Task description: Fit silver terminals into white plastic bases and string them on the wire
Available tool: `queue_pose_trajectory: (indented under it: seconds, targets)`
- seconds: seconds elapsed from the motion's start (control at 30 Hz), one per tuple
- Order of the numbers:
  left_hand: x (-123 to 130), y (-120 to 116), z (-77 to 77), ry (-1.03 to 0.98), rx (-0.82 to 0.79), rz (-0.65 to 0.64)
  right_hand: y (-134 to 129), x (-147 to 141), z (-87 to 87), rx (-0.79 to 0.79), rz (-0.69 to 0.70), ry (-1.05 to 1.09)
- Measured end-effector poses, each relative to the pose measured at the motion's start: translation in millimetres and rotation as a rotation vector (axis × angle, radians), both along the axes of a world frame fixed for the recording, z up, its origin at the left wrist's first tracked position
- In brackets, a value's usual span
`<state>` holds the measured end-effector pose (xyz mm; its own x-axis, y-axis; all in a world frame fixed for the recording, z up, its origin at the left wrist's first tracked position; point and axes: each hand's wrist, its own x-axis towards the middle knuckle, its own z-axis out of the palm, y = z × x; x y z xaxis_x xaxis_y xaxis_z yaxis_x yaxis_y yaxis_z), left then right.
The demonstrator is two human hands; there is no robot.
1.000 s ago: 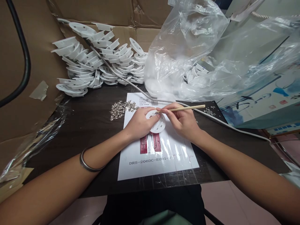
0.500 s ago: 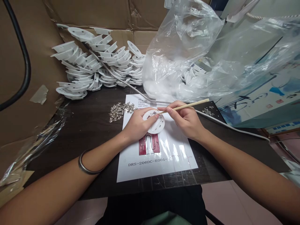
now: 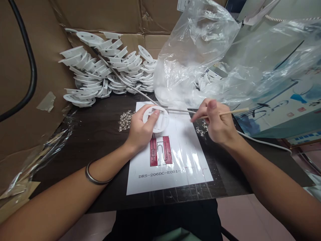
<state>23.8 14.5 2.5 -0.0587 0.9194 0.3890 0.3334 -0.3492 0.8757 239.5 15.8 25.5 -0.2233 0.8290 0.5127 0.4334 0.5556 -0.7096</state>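
My left hand (image 3: pixel 142 125) grips a round white plastic disc (image 3: pixel 162 121) with slots in it, the thumb lying across its face, above a printed sheet. In my right hand (image 3: pixel 217 122) a thin pale wooden stick (image 3: pixel 235 110) is held, its far end pointing right. The right index finger reaches left, beside a small group of metal pieces (image 3: pixel 200 130) on the dark table. A larger pile of small metal pieces (image 3: pixel 124 121) lies just left of my left hand, partly hidden by it.
Stacked white discs (image 3: pixel 87 73) fill the back left against cardboard. A clear plastic bag (image 3: pixel 180 67) with white parts stands behind the sheet (image 3: pixel 190 167). A grey cable (image 3: pixel 263 140) crosses the table (image 3: pixel 87 140).
My right hand has moved away from the disc to the right, over the small metal pieces, with the stick still in it. My left hand has shifted slightly left and up with the disc.
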Motion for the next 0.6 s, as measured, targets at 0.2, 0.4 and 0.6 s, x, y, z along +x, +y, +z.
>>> queue_pose_trajectory:
  seconds: [0.2,0.4,0.6]
  targets:
    - [0.2,-3.1,0.7,0.026,0.013,-0.047,6.8,16.4,15.2,-0.185,0.065,-0.363]
    - [0.9,-2.8,-0.8,0.052,0.022,-0.068,8.9,25.1,15.9,-0.372,0.05,-0.725]
    - [1.1,-5.6,-1.6,0.058,0.022,-0.093,12.0,27.9,14.5,-0.422,-0.018,-0.79]
